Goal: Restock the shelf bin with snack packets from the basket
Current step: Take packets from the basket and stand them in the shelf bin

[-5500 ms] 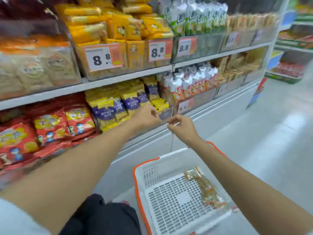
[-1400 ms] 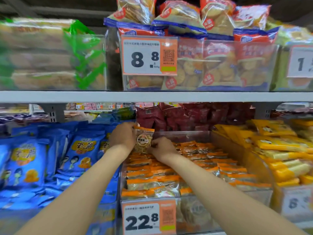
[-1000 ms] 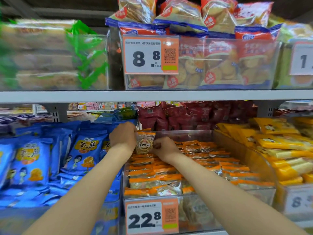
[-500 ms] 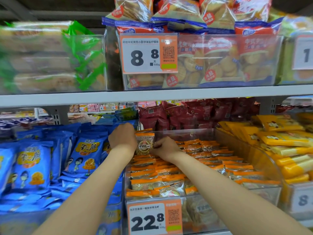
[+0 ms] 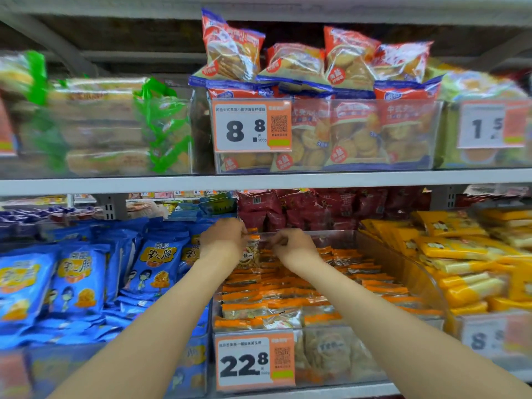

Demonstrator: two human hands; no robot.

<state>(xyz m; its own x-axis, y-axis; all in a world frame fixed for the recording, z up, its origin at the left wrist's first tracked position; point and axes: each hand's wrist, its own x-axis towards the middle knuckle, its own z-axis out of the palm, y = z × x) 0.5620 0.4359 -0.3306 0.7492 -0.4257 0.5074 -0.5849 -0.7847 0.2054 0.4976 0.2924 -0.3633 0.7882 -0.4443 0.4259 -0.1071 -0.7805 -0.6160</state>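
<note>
Item: one clear snack packet with orange top band, upright at the rear left corner of the clear plastic shelf bin.
Round label, pale snack pieces visible inside. Left hand grips its left edge; right hand pinches its upper right.

The shelf bin sits mid-way along the lower shelf with a price tag on its front and rows of packets lying flat inside. Above its rear left part, one snack packet stands upright, held between the left hand and the right hand. Standing bags fill the space to the bin's left, stacked packs lie to its right and more bags stand behind it, while the shelf board overhead carries an upper bin heaped with biscuit bags.
</note>
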